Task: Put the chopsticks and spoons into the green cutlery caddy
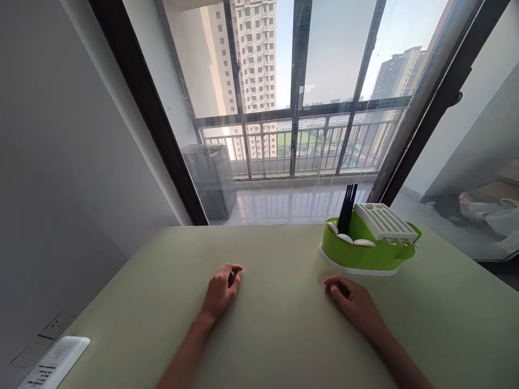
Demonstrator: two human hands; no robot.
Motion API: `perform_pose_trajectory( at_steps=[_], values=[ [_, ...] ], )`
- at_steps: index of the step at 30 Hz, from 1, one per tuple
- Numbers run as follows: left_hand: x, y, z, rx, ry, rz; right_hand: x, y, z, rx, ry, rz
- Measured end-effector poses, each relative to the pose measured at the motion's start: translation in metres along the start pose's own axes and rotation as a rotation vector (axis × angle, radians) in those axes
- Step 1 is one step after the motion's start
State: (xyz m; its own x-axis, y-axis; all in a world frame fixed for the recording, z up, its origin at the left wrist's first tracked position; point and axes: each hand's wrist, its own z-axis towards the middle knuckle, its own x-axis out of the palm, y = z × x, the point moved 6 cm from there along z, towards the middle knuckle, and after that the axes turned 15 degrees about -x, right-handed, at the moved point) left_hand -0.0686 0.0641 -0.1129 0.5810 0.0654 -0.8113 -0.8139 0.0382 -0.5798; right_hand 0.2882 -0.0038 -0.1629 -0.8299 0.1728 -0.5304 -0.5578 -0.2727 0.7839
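Observation:
My left hand (223, 289) rests on the pale green table (275, 346), its fingers curled loosely under, with nothing visible in them. My right hand (353, 301) lies on the table too, fingers curled inward, nothing seen in it. Just beyond my right hand stands a green cutlery holder (367, 254) on a white base. It carries a white slotted lid (384, 220), several white spoon ends (352, 239) and black sticks (347, 208) standing upright. My right hand is a short way in front of the holder, not touching it.
A white power strip or remote (54, 363) lies at the table's left front edge. A wall socket (57, 325) sits on the grey wall at left. Behind the table are large glass doors, a balcony railing and a dark bin (211, 181).

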Motion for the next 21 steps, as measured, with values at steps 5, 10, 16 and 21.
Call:
perform_pose_trajectory(
  at_steps=[5, 10, 16, 21],
  values=[
    [0.000, -0.001, 0.001, 0.005, -0.005, 0.016, 0.001, 0.000, 0.001, -0.008, 0.010, 0.000],
    [-0.002, -0.003, 0.002, 0.015, -0.012, 0.019, 0.002, 0.001, 0.002, 0.001, 0.034, 0.010],
    [-0.003, -0.007, 0.001, 0.009, 0.028, 0.032, 0.003, 0.001, 0.003, 0.023, 0.032, 0.016],
    [-0.003, -0.010, 0.001, 0.014, 0.048, 0.057, 0.004, 0.001, 0.003, 0.036, 0.019, 0.011]
  ],
)
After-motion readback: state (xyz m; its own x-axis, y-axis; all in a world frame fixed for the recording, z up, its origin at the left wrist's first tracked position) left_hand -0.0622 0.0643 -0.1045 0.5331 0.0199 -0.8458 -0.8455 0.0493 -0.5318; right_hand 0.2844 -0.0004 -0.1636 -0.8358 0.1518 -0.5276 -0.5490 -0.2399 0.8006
